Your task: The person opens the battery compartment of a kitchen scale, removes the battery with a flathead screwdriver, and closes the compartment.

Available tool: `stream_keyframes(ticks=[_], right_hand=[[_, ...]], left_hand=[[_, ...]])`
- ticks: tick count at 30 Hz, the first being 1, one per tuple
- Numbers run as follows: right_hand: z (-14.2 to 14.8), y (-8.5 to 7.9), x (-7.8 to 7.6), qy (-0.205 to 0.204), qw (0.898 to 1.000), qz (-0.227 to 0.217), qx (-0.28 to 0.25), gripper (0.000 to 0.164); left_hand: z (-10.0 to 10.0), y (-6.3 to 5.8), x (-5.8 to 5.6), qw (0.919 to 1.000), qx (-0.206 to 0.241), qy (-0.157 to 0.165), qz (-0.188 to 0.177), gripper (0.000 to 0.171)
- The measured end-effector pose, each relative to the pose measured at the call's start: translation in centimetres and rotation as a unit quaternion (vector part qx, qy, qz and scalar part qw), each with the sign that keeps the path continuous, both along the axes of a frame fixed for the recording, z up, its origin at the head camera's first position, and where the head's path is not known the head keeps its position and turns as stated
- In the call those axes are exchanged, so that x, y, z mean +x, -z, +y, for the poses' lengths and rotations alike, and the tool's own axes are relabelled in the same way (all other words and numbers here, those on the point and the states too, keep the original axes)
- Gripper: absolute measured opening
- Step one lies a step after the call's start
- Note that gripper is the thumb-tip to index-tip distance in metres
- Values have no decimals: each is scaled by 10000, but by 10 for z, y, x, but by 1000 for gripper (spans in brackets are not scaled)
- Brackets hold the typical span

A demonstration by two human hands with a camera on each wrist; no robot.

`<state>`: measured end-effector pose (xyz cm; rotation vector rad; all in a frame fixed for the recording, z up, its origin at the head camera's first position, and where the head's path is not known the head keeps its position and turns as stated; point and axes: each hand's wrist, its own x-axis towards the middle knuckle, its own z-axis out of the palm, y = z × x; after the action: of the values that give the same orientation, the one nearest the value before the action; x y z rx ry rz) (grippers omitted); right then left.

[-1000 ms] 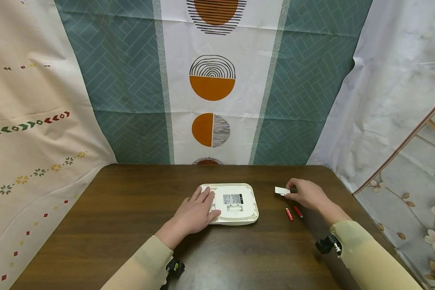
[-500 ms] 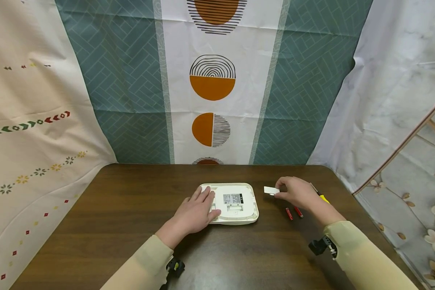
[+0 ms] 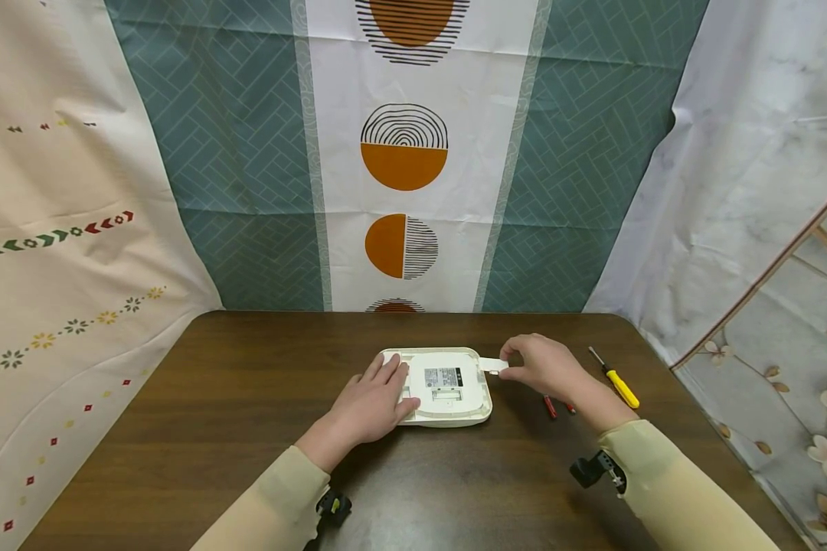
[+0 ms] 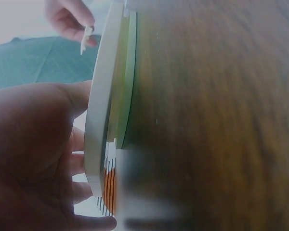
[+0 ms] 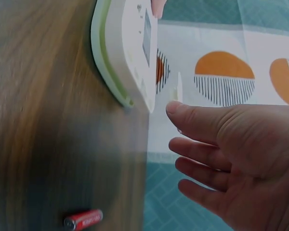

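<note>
A white, rounded flat device (image 3: pixel 472 392) lies on the table with its labelled side up, showing a small rectangular battery slot. My left hand (image 3: pixel 370 401) rests on its left part, fingers extended. Between the thumb and fingers of my right hand (image 3: pixel 543 370) is a small flat white battery cover (image 3: pixel 492 365), held near the device's upper right corner. In the right wrist view the cover (image 5: pixel 178 89) appears edge-on beyond the thumb, the other fingers loosely bent. From the left wrist, the device (image 4: pixel 100 101) is seen from its side, with the palm beside it.
Two red batteries lie right of the device, one (image 3: pixel 550 407) fully visible and another (image 3: pixel 570 408) partly behind the right hand. A yellow-handled screwdriver (image 3: pixel 620 386) lies farther right on the brown table (image 3: pixel 262 367). Patterned curtains (image 3: pixel 248 153) hang behind the table.
My right hand has moved left with the battery cover, from above the batteries to the device's right edge. The screwdriver has come into view. My left hand has stayed in place.
</note>
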<state>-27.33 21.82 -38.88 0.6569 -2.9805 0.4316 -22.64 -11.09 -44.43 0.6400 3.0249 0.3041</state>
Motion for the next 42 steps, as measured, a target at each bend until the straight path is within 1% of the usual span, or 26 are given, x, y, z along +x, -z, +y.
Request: stream_keyframes(ticks=[10,27,35,42], right_hand=[[-20,-2,7,-127,9998,-101,151,20],[-41,2,15,-507,9985,102,182,23],[-52,0,19,-574,9982,21,189,23],[-60,2,21,-703,9972,70,261,23]], left_hand=[[-1,0,0,10000,-17,25,13,75],[-1,1,0,10000,-44,48,22,75],[-1,0,0,10000,-81,8,-11,75],[-1,0,0,9999,-114,-10,-2,76]])
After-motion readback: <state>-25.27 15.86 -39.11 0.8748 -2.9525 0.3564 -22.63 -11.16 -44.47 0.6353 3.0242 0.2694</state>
